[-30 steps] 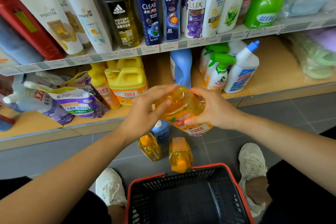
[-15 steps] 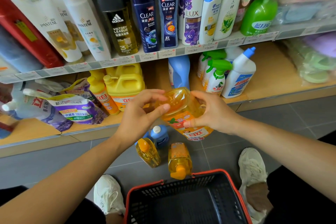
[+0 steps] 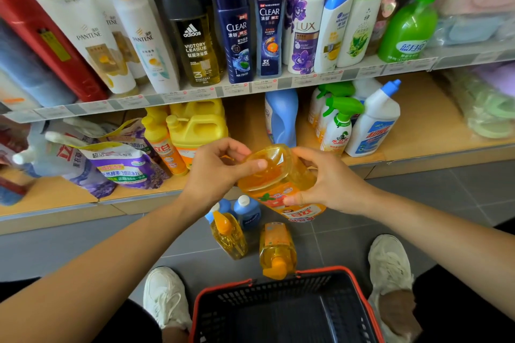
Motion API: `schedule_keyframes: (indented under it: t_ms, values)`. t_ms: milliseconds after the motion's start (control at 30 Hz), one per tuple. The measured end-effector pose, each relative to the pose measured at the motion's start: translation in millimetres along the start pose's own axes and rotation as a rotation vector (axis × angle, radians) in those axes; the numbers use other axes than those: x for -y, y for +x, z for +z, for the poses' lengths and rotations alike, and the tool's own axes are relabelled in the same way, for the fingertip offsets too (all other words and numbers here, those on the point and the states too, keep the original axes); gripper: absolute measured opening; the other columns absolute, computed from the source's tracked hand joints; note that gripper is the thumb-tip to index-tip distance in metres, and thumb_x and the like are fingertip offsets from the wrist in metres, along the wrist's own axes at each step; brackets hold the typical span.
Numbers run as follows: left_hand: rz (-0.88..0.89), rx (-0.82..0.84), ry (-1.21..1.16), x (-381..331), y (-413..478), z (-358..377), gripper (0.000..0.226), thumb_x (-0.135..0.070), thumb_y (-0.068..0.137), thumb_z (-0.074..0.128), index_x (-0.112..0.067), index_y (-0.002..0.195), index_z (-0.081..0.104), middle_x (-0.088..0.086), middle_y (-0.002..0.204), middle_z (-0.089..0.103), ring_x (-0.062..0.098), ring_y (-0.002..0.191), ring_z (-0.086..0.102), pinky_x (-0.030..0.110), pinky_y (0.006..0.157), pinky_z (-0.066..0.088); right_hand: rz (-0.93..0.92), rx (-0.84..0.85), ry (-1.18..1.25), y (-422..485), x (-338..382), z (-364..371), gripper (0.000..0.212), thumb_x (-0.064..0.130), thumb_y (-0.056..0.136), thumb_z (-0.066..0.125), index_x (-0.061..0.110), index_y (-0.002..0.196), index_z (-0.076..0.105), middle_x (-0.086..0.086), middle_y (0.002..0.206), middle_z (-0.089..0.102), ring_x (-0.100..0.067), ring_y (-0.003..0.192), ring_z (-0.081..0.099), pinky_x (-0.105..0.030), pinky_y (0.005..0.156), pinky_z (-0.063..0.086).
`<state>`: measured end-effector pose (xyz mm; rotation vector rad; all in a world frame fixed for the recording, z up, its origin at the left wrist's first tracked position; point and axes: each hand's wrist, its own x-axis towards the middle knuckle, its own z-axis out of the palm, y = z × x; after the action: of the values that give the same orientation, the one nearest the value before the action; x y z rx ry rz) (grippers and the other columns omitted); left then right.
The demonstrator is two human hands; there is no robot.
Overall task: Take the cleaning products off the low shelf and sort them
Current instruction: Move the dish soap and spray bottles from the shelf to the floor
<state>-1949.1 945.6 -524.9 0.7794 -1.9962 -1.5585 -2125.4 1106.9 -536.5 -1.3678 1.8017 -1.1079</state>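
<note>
A black basket [image 3: 284,312] with a red rim sat nearest on the grey floor [image 3: 418,203], between two white shoes [image 3: 164,295]. Just beyond the basket, an orange bottle [image 3: 276,248] lay on the floor with its cap towards the rim; a second orange bottle [image 3: 228,234] and two blue bottles [image 3: 246,210] stood close by, a little farther from the basket. Above these, both hands held a large orange bottle [image 3: 278,175], tilted with its base up: the left hand [image 3: 217,172] had its fingers curled on the base, and the right hand [image 3: 328,178] had its fingers wrapped round the side. Farther from the basket, the low shelf [image 3: 434,131] carried purple pouches [image 3: 122,164], a yellow jug [image 3: 198,125], a blue jug [image 3: 281,117], green-topped sprays [image 3: 337,125] and a white bottle [image 3: 373,122] with a blue cap. Farthest, the upper shelf [image 3: 223,90] held a row of shampoos [image 3: 237,30] and a green pump bottle [image 3: 409,22].
</note>
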Motion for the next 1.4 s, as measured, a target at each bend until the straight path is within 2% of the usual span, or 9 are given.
schedule_keyframes:
  t_ms: [200, 433, 600, 733, 800, 933, 1133, 1267, 1400]
  values:
    - [-0.023, 0.115, 0.105, 0.8, -0.3, -0.9, 0.045, -0.039, 0.060, 0.088, -0.010, 0.086, 0.064, 0.003, 0.079, 0.064, 0.013, 0.070, 0.060, 0.032, 0.061, 0.054, -0.018, 0.027, -0.036, -0.5, -4.4, 2.7, 0.086, 0.028, 0.064, 0.096, 0.024, 0.139, 0.056, 0.010, 0.131, 0.064, -0.005, 0.120, 0.060, -0.034, 0.103, 0.051]
    - [-0.032, 0.097, -0.039, -0.9, -2.7, -4.6, 0.021, -0.011, 0.093, 0.069, -0.014, 0.113, 0.071, 0.007, 0.109, 0.074, 0.026, 0.096, 0.074, 0.043, 0.072, 0.064, 0.017, -0.040, -0.014, 3.3, -4.7, -3.7, 0.073, 0.033, 0.066, 0.094, 0.026, 0.130, 0.060, 0.016, 0.117, 0.069, 0.002, 0.108, 0.064, -0.013, 0.087, 0.051]
    - [-0.115, 0.057, -0.222, 10.3, -0.9, 2.9, 0.028, -0.007, 0.103, 0.052, -0.022, 0.122, 0.065, 0.004, 0.114, 0.073, 0.017, 0.098, 0.073, 0.029, 0.078, 0.061, 0.076, -0.123, 0.122, 4.3, -7.0, -7.0, 0.069, 0.037, 0.065, 0.090, 0.025, 0.126, 0.061, 0.009, 0.113, 0.072, -0.005, 0.103, 0.069, -0.034, 0.089, 0.059]
    - [-0.174, 0.315, 0.268, 42.8, -7.7, 15.5, 0.029, -0.003, 0.097, 0.060, -0.018, 0.122, 0.064, 0.008, 0.120, 0.069, 0.023, 0.105, 0.068, 0.042, 0.093, 0.058, 0.083, -0.219, 0.359, 6.6, -6.6, -8.0, 0.069, 0.032, 0.068, 0.086, 0.045, 0.127, 0.052, 0.011, 0.113, 0.073, -0.010, 0.104, 0.071, -0.033, 0.080, 0.062]
    - [-0.151, 0.527, 0.481, 57.1, -16.1, 22.1, 0.032, -0.022, 0.095, 0.068, -0.022, 0.127, 0.063, -0.004, 0.125, 0.068, 0.012, 0.110, 0.064, 0.031, 0.096, 0.053, 0.098, -0.268, 0.457, 8.6, -6.5, -9.3, 0.074, 0.027, 0.071, 0.084, 0.048, 0.132, 0.047, 0.012, 0.113, 0.073, -0.009, 0.105, 0.071, -0.024, 0.074, 0.060]
    - [-0.222, 0.546, 0.232, 59.7, -21.3, 33.0, 0.041, -0.034, 0.090, 0.074, -0.039, 0.126, 0.053, -0.022, 0.113, 0.067, -0.001, 0.103, 0.066, 0.017, 0.084, 0.054, 0.175, -0.356, 0.554, 10.1, -9.9, -12.1, 0.067, 0.025, 0.070, 0.084, 0.041, 0.127, 0.053, 0.006, 0.108, 0.075, -0.014, 0.102, 0.073, -0.027, 0.072, 0.060]
    - [-0.452, 0.551, 0.054, 65.5, -24.5, 45.5, 0.019, -0.028, 0.093, 0.072, -0.029, 0.110, 0.067, -0.011, 0.102, 0.076, 0.003, 0.095, 0.071, 0.018, 0.078, 0.058, 0.289, -0.500, 0.781, 9.3, -11.7, -18.9, 0.062, 0.018, 0.083, 0.080, 0.023, 0.136, 0.048, -0.002, 0.120, 0.072, -0.025, 0.106, 0.072, -0.054, 0.081, 0.060]
    - [-0.528, 0.519, -0.142, 70.1, -26.9, 48.8, 0.015, -0.015, 0.096, 0.067, -0.016, 0.110, 0.065, 0.001, 0.103, 0.078, 0.016, 0.101, 0.074, 0.025, 0.082, 0.059, 0.326, -0.528, 0.856, 7.3, -14.4, -26.0, 0.056, 0.022, 0.084, 0.077, 0.019, 0.132, 0.050, 0.000, 0.122, 0.071, -0.024, 0.108, 0.072, -0.055, 0.080, 0.060]
    - [-0.462, 0.405, -0.140, 59.5, -23.6, 45.2, 0.007, -0.007, 0.094, 0.067, -0.012, 0.098, 0.068, 0.008, 0.087, 0.077, 0.016, 0.073, 0.074, 0.021, 0.063, 0.058, 0.448, -0.550, 0.889, -0.1, -30.5, -33.2, 0.047, 0.027, 0.089, 0.073, 0.020, 0.131, 0.054, -0.003, 0.120, 0.073, -0.025, 0.106, 0.072, -0.054, 0.091, 0.057]
